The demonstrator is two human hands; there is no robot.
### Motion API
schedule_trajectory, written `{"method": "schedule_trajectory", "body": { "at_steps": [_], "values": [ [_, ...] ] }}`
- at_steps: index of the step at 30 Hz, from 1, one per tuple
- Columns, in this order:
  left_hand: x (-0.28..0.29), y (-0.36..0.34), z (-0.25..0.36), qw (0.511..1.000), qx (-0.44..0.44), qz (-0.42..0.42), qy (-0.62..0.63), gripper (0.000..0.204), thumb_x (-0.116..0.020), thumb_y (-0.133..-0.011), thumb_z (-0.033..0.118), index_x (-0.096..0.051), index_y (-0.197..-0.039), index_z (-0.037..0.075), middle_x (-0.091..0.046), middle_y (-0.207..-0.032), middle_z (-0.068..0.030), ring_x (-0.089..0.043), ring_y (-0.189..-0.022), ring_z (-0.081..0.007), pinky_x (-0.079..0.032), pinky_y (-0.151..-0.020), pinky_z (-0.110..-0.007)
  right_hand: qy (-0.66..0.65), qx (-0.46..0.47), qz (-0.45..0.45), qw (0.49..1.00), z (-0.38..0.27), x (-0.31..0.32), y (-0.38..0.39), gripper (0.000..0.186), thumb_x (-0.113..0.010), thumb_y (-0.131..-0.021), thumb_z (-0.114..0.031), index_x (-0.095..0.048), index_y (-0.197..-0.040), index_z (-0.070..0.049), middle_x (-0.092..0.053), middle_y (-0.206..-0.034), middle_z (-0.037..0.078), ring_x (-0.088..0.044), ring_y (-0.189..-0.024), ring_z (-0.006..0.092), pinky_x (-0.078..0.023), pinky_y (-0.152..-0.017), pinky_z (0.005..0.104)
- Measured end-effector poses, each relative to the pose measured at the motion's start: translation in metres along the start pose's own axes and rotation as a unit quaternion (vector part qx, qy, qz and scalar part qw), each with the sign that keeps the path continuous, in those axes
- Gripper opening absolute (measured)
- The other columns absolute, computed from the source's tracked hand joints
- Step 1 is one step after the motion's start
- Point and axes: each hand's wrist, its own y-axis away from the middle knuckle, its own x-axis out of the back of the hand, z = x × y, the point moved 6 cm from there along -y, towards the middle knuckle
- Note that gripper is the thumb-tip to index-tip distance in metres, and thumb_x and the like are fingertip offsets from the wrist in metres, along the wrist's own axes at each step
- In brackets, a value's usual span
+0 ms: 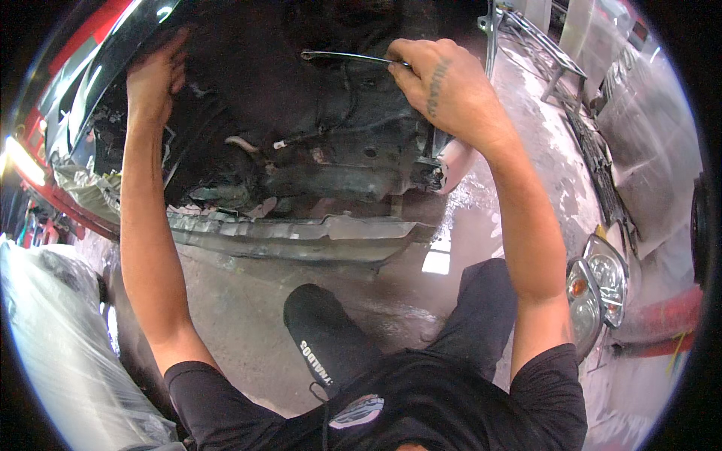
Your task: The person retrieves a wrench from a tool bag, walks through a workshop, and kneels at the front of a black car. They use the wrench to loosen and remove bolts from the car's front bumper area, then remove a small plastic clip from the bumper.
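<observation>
My right hand (438,89) holds a long metal wrench (337,55) between thumb and fingers, its ring end over the dark bay of a car body (286,105). My left hand (156,75) is up at the dark panel edge on the left, fingers curled and partly in shadow; whatever they grip is unclear. A small white connector (280,144) lies inside the bay among dark hoses and metal parts. A crumpled, pale metal lower panel (301,243) runs across below the bay. A pinkish part (453,164) sits below my right hand.
Two headlights (605,278) are on the right, near a red part (662,322). A metal frame stand (560,64) and plastic sheeting (632,165) are farther right. Plastic-covered items (60,338) are at left. My legs bend over the concrete floor (383,308).
</observation>
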Motion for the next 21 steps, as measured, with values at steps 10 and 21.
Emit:
{"method": "schedule_trajectory", "body": {
  "at_steps": [10,21],
  "values": [
    [0.006,-0.009,-0.016,1.0,0.016,0.004,-0.015,0.023,-0.076,-0.096,0.025,-0.077,-0.111,0.008,-0.053,-0.072,0.0028,-0.037,-0.054,-0.0064,-0.029,-0.048,-0.026,0.026,0.019,0.02,0.999,0.001,-0.002,0.001,0.019,-0.063,-0.095,-0.02,-0.072,-0.095,-0.004,-0.073,-0.089,0.023,-0.072,-0.088,0.043,-0.059,-0.081,0.052],
    [0.023,-0.021,-0.023,0.993,-0.015,0.061,-0.105,0.022,-0.073,-0.097,0.022,-0.079,-0.113,0.009,-0.054,-0.073,0.0032,-0.041,-0.056,-0.0074,-0.031,-0.05,-0.026,0.009,0.002,-0.002,1.0,-0.001,0.0,0.0,0.023,-0.065,-0.095,-0.018,-0.072,-0.109,0.0,-0.073,-0.099,0.024,-0.07,-0.092,0.0431,-0.056,-0.081,0.047]
  ]
}}
